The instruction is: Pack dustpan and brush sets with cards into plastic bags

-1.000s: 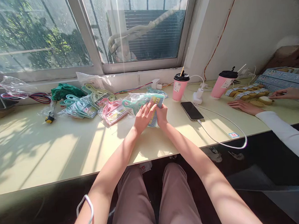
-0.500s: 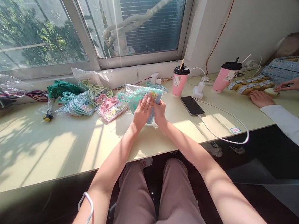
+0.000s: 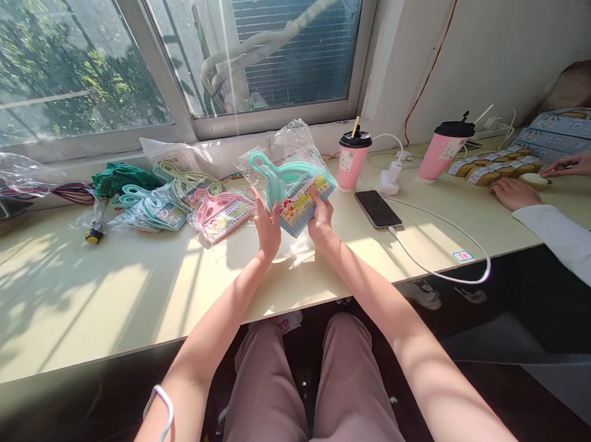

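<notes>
Teal brush set [image 3: 293, 188], yellow-red label; pink cups [image 3: 350, 161].

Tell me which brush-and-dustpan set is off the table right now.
The teal set in its clear bag, held up between the left hand and right hand. The pink set and the others lie on the table.
</notes>
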`<state>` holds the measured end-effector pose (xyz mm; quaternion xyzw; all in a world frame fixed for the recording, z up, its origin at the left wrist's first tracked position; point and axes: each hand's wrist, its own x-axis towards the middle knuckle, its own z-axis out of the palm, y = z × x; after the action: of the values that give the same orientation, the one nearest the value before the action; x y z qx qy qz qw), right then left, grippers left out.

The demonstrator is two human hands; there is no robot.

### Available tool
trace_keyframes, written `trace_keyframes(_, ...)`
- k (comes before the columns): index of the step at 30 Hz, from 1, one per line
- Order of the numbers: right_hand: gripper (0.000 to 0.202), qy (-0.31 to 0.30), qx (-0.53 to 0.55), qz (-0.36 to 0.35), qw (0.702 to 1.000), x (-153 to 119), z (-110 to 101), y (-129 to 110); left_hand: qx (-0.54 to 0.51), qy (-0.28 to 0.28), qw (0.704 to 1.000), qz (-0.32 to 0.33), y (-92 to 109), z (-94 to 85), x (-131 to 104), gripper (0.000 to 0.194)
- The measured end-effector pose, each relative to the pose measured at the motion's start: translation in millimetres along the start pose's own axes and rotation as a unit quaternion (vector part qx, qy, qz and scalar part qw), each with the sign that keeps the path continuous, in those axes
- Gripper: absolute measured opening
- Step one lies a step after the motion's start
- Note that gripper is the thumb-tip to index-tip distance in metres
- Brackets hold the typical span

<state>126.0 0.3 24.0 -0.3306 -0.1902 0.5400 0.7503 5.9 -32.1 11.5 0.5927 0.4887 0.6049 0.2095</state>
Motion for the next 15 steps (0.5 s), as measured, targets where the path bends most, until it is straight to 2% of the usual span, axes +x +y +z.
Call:
trace_keyframes(3,0.041,0.003,0.014,0.002,1.000,5.3,-3.0,-2.3,0.012,0.025,1.000,-0.006,0.2,4.5,-5.7,0.076)
trace_keyframes(6,0.039,0.033,0.020,0.011,0.999,13.2,-7.5,-6.5,-0.004,-0.017,1.000,-0.005,1.1,11.2,-11.9,0.081)
trace_keyframes(10,0.037,0.060,0.046,0.009,0.997,23.3,-11.9,-14.1,-0.085,-0.066,0.993,-0.051,1.3,17.9,-15.5,0.104)
trace_keyframes(13,0.031,0.057,0.075,-0.015,0.995,27.8,-13.2,-18.6,-0.173,-0.102,0.977,-0.071,0.2,15.7,-12.9,0.125)
trace_keyframes(15,0.029,0.051,0.072,-0.023,0.996,28.9,-13.6,-18.9,-0.213,-0.121,0.965,-0.093,-0.4,9.7,-8.5,0.122)
